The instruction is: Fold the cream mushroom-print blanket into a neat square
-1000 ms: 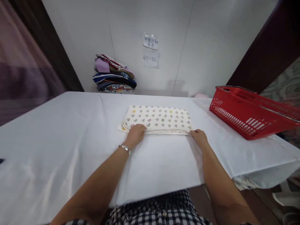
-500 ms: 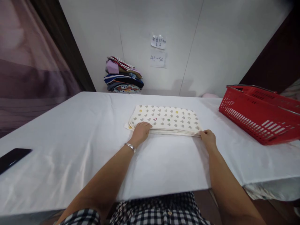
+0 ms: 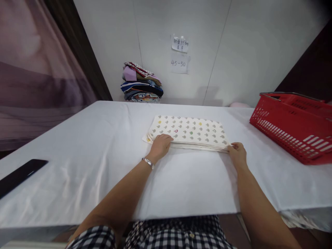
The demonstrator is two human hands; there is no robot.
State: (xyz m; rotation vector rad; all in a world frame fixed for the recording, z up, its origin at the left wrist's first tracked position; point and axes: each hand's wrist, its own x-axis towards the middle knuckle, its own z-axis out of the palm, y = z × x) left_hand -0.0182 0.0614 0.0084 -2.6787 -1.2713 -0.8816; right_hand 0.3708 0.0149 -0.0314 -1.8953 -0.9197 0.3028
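A cream cloth [image 3: 189,131] printed with small grey mushroom-like shapes and a few coloured ones lies folded in several layers on the white-covered table [image 3: 192,183]. At its near left edge, my left hand [image 3: 160,145] is closed over the layers, with a silver bracelet [image 3: 148,163] on the wrist. My right hand [image 3: 238,154] pinches the near right corner between thumb and fingers. Both near corners are partly hidden by the hands.
Beyond the table's far edge, folded fabrics [image 3: 142,83] are stacked against the wall. A red plastic basket [image 3: 293,128] stands at the right, and a black phone [image 3: 23,174] lies at the left. Two paper notes [image 3: 180,64] hang on the wall.
The view has shifted slightly, so everything sits a little further right in the picture. Both hands keep their hold on the cloth, whose fold looks the same.
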